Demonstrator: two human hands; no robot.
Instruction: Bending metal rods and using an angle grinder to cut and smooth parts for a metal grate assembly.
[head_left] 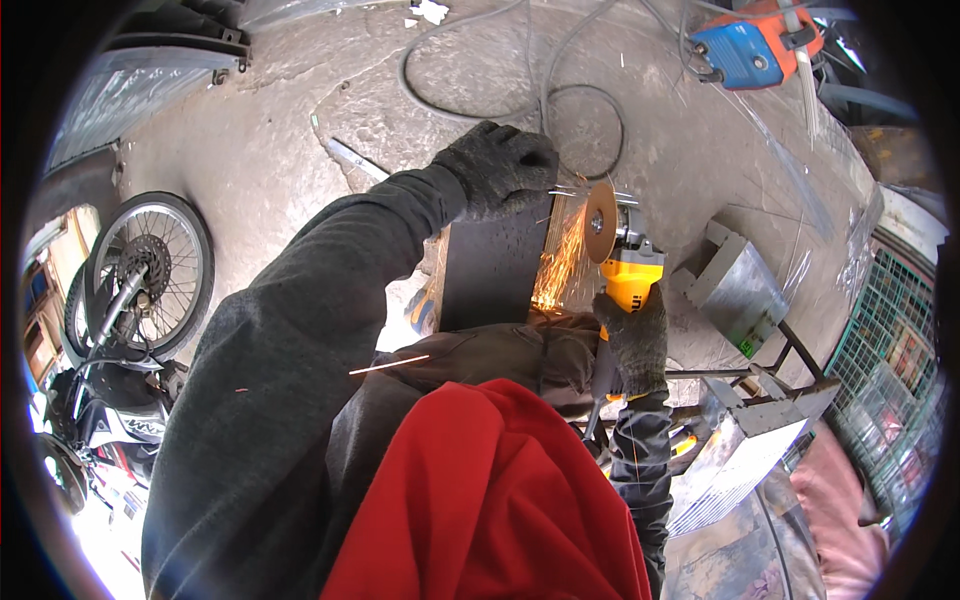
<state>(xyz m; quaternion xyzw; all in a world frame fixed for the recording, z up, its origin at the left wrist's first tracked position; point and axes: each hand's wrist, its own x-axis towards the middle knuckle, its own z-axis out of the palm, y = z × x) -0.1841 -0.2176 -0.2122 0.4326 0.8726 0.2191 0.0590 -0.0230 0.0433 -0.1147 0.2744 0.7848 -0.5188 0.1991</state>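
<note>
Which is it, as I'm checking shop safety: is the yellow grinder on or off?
On: orange sparks spray beside the disc of the grinder, held in the gloved right hand.

Left hand (498, 170) stretched ahead — right hand (637, 343) curled, nearer.

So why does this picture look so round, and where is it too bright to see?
Head view: the fisheye lens bends the green wire mesh along a black rim; glare bleaches the patch below the motorcycle and part of the silvery metal piece; sparks by the angle grinder blur into orange streaks.
</note>
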